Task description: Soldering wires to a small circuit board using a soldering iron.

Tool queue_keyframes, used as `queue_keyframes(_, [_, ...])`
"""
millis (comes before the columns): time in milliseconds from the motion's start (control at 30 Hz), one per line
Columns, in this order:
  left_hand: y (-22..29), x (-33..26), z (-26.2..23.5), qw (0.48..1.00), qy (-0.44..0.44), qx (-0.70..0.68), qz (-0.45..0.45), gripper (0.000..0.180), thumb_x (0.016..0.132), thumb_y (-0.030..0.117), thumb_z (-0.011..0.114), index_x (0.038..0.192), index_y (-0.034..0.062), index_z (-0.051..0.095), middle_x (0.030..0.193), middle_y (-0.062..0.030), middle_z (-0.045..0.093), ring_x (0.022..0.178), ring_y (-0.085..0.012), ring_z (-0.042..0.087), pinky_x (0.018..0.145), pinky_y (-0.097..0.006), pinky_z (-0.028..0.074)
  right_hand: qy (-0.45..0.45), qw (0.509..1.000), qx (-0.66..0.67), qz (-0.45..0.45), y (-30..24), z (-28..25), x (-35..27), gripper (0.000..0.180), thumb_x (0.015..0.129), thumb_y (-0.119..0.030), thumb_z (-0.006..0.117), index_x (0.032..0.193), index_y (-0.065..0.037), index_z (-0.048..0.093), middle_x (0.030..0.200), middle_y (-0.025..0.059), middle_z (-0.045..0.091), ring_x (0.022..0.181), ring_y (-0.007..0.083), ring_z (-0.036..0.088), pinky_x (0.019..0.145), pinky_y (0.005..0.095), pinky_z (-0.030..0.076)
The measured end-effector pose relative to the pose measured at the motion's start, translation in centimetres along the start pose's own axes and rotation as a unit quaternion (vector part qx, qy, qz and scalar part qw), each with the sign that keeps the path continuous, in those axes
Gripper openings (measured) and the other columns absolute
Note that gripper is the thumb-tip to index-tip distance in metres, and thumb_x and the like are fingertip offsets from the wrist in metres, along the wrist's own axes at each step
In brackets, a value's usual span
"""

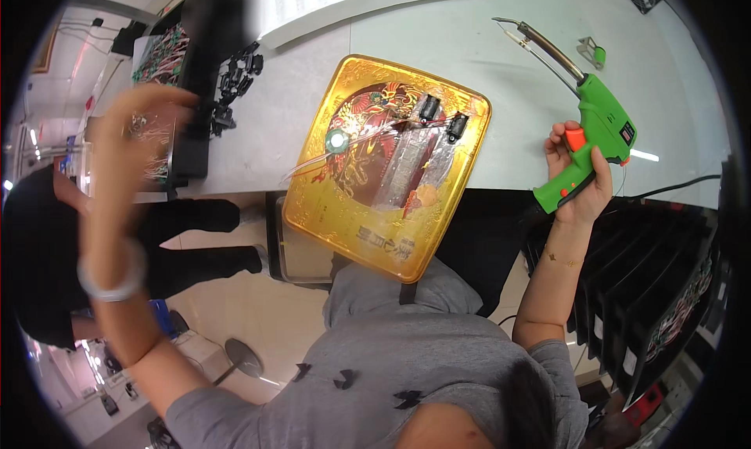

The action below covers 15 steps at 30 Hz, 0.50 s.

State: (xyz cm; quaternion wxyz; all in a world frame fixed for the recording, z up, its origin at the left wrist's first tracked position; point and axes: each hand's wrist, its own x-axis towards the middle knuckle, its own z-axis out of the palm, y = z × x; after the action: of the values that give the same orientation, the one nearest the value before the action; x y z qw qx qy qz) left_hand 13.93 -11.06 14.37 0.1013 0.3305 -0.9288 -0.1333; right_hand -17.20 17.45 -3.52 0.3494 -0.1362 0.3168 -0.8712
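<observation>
My right hand [582, 184] grips a green soldering gun [598, 124] with an orange trigger, its long metal tip pointing up and left over the table. Raised on the left, my left hand [141, 120] is smeared by motion, so what its fingers do or hold is unclear. It is nearest to a black bin [190, 128]. Between the hands lies a gold tin lid [313, 202] with a dragon pattern, overhanging the table's front edge. On it rest a small round green-and-white part [337, 141] with thin wires and two small black parts [429, 107], near clear tape.
Loose black parts [232, 81] are heaped beside the bin. A white box [375, 1] stands at the back. A small green-and-metal piece [597, 54] lies behind the gun. Black racks [626, 292] stand low on the right. Another person's dark-clothed legs [195, 242] show at left.
</observation>
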Motion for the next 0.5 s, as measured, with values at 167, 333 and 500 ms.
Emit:
queue_keyframes(167, [7.3,0.0,11.6,0.956,0.087,0.028,0.278,0.012,0.063,0.011,0.066,0.073,0.0142,0.062,0.076,0.001,0.054,0.083,-0.0173,0.05,0.074,-0.034,0.032,-0.019,0.999,0.028,0.024,0.4,0.8,0.3,0.04,0.083,-0.019,0.043,0.108,0.012,0.046,0.101,0.0238,0.052,0.097,0.0293,0.05,0.087,0.0357,0.038])
queue_keyframes(333, [8.9,3.4,17.2,0.922,0.205,0.029,0.328,0.005,0.062,0.012,0.061,0.066,0.0116,0.059,0.073,0.0019,0.052,0.079,-0.0167,0.048,0.071,-0.034,0.031,0.001,0.999,0.029,0.015,0.9,0.6,1.0,0.041,0.083,-0.019,0.042,0.111,0.012,0.043,0.106,0.0234,0.051,0.1,0.0302,0.049,0.089,0.0367,0.037])
queue_keyframes(500, [7.1,4.1,17.5,0.932,0.158,0.028,0.325,0.01,0.056,0.016,0.059,0.06,0.0088,0.053,0.066,-0.0038,0.049,0.069,-0.0205,0.046,0.06,-0.036,0.035,-0.02,0.997,0.075,0.019,2.3,-1.6,1.2,0.046,0.083,-0.022,0.044,0.116,0.009,0.038,0.112,0.0193,0.048,0.104,0.0281,0.046,0.089,0.0365,0.033])
